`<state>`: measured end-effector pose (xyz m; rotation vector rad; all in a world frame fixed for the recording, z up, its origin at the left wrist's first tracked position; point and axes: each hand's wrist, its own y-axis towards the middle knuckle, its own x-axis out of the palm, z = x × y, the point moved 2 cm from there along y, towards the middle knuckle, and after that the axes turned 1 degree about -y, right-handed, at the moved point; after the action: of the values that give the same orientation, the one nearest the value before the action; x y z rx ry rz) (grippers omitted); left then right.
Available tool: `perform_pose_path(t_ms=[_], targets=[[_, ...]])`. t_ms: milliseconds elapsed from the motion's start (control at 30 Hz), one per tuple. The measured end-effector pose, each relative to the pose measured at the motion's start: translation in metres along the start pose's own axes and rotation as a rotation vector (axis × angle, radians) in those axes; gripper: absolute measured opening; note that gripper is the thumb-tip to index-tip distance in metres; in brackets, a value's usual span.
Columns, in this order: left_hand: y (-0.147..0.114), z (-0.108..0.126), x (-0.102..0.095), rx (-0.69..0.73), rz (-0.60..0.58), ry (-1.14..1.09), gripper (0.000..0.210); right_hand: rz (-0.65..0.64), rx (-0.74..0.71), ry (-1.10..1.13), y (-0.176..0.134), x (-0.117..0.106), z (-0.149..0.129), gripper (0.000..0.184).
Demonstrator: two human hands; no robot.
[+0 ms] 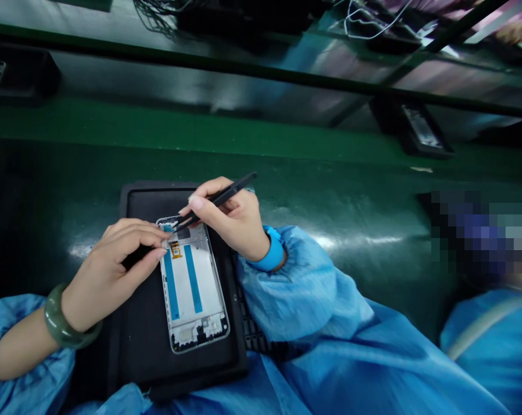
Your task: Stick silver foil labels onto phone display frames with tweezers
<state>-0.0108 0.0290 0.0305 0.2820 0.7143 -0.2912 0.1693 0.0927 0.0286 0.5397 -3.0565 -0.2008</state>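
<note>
A phone mid-frame [184, 285] with two blue adhesive strips lies face down on a black tray [144, 323]. My right hand [233, 219] grips black tweezers [220, 199], their tips pointing down at the frame's upper left part. At the same upper left edge, my left hand [120, 256] pinches with thumb and fingers; what sits between the fingertips is too small to name. Just right of those fingertips shows a small orange flex cable [176, 251]. A green bangle [64, 320] circles my left wrist, and a blue wristband [270, 251] my right.
The tray lies on a green work surface [343, 190]. Beyond it runs a dark rail [244, 68], with black holders at far left [23, 75] and right [416, 129]. On the right, a co-worker's blue sleeve [485, 328] is close by. Wires [373, 26] hang at the back.
</note>
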Motion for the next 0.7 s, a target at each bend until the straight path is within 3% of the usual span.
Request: perform_pose_path(t_ms=[400, 600, 700], targets=[[0.001, 0.001, -0.001, -0.045, 0.013, -0.024, 0.009, -0.061, 0.011, 0.106, -0.011, 0.011, -0.010, 0.012], [-0.002, 0.001, 0.001, -0.001, 0.091, 0.045, 0.014, 0.146, 0.107, 0.118, 0.005, 0.002, -0.004, 0.023], [-0.002, -0.001, 0.006, 0.088, 0.095, 0.209, 0.022, 0.119, 0.148, 0.104, 0.015, 0.000, 0.005, 0.028]])
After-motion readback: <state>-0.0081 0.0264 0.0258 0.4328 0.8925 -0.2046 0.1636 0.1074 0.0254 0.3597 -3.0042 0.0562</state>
